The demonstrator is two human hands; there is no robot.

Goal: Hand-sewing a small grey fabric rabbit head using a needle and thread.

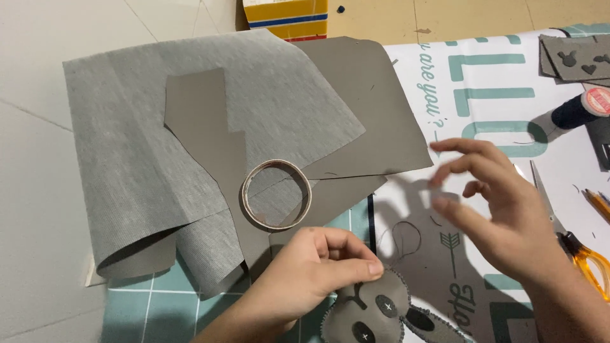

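Observation:
My left hand (305,270) pinches the top edge of a small grey stitched felt animal face (375,311) with dark button eyes and a dark ear, at the bottom centre. My right hand (499,203) hovers above and to the right of it, fingers spread and slightly blurred, holding nothing visible. Just above my left hand, a cardboard tape ring (276,194) rests on grey-brown sheets.
A large grey fabric sheet (146,140) lies folded at left over a green cutting mat (159,305). Orange-handled scissors (581,251), a pencil (597,203), a dark thread spool (581,108) and cut felt pieces (575,57) are at right. A yellow box (286,16) stands at the top.

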